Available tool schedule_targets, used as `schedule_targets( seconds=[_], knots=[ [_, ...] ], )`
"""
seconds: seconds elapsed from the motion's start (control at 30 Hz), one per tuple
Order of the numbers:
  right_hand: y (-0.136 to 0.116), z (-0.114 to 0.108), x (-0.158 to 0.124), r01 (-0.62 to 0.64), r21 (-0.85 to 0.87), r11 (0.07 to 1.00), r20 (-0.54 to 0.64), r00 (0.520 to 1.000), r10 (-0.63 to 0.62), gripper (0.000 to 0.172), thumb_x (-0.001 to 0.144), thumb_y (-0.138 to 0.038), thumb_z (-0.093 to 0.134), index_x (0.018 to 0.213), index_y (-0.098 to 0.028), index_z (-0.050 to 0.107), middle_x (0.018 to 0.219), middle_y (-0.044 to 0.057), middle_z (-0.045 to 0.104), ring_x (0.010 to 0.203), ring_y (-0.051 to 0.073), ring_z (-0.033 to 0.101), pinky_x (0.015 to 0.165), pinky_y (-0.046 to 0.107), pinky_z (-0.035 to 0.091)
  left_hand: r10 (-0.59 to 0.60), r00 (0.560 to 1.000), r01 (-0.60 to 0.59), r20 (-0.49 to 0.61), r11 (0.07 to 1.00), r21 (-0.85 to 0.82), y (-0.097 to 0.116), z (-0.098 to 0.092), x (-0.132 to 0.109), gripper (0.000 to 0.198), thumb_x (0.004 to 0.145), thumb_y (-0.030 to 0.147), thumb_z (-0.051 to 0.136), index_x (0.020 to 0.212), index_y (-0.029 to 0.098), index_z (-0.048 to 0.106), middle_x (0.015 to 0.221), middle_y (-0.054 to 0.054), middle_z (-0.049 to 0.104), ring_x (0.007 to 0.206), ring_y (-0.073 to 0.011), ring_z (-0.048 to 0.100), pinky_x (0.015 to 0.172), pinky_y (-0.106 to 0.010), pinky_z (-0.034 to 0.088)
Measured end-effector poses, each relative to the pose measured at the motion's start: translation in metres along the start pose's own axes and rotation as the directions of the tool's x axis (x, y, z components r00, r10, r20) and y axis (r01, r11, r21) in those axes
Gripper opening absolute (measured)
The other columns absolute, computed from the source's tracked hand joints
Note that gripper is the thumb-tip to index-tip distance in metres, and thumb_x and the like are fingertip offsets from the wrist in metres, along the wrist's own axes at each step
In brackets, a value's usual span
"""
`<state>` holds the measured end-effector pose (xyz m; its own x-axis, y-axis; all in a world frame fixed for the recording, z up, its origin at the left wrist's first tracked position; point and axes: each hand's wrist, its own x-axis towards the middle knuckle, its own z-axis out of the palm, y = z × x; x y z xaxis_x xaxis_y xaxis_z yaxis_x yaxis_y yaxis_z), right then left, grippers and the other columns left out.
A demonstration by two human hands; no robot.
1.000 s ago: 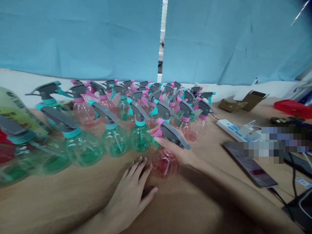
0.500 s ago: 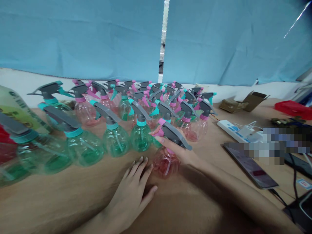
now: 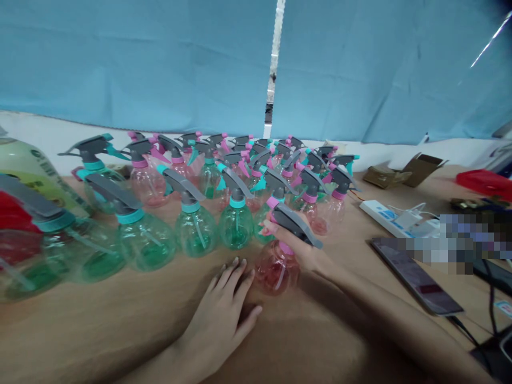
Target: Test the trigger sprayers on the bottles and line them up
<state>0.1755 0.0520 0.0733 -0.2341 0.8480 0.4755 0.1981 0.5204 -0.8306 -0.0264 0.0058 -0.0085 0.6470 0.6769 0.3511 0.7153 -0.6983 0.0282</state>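
Pink spray bottle (image 3: 278,272): on the table (image 3: 120,325), just right of the left hand (image 3: 220,309) and in front of the row of green bottles (image 3: 236,229).
Room to its right: tabletop stretches across to the phone (image 3: 416,274) and power strip (image 3: 382,213), both well apart.
Room behind: tight — the green bottles stand near.
Nozzle (image 3: 272,203): points left and away, with the grey lever (image 3: 302,226) slanting back down to the right.
Long axis: close to upright, round body under the sprayer head.
Right hand (image 3: 306,255): grip closed round the bottle just above its pink collar (image 3: 286,247); trigger mostly hidden.
Left hand: grip loose — palm down on the table, fingers spread, holding nothing.
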Motion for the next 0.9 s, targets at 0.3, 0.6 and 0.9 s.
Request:
schedule_targets(
  seconds=[0.3, 0.6, 0.9],
  knots=[
    [0.0003, 0.0005, 0.0012, 0.019, 0.123, 0.992, 0.039, 0.999, -0.024, 0.014, 0.081, -0.038, 0.062, 0.089, -0.026, 0.063, 0.089, 0.001, 0.063, 0.084, 0.018, 0.06, 0.081, 0.036, 0.049, 0.002, 1.0, -0.002, 0.021, 1.0, -0.003, 0.001, -0.0022, 0.0008, 0.048, 0.091, 0.039, 0.051, 0.129, 0.01, 0.048, 0.137, -0.016, 0.048, 0.125, -0.0326, 0.043, 0.096, -0.05, 0.042],
    [0.0008, 0.0029, -0.002, -0.011, 0.171, 0.985, 0.027, 1.0, 0.007, 0.023, 0.081, -0.038, 0.062, 0.1, -0.026, 0.063, 0.1, 0.003, 0.064, 0.089, 0.018, 0.061, 0.087, 0.037, 0.048, 0.003, 1.0, -0.003, 0.02, 1.0, 0.006, 0.0004, -0.0007, 0.0006, 0.048, 0.092, 0.041, 0.048, 0.129, 0.011, 0.049, 0.137, -0.016, 0.048, 0.125, -0.032, 0.043, 0.097, -0.05, 0.041],
    [-0.0001, 0.0022, -0.0013, -0.029, 0.201, 0.979, 0.046, 0.999, 0.02, 0.025, 0.08, -0.035, 0.064, 0.104, -0.026, 0.062, 0.103, 0.003, 0.064, 0.095, 0.019, 0.061, 0.09, 0.04, 0.047, -0.004, 1.0, 0.004, 0.015, 1.0, -0.001, 0.0007, -0.0006, 0.0003, 0.048, 0.091, 0.041, 0.049, 0.129, 0.012, 0.049, 0.136, -0.015, 0.049, 0.125, -0.032, 0.043, 0.097, -0.049, 0.041]
  ],
)
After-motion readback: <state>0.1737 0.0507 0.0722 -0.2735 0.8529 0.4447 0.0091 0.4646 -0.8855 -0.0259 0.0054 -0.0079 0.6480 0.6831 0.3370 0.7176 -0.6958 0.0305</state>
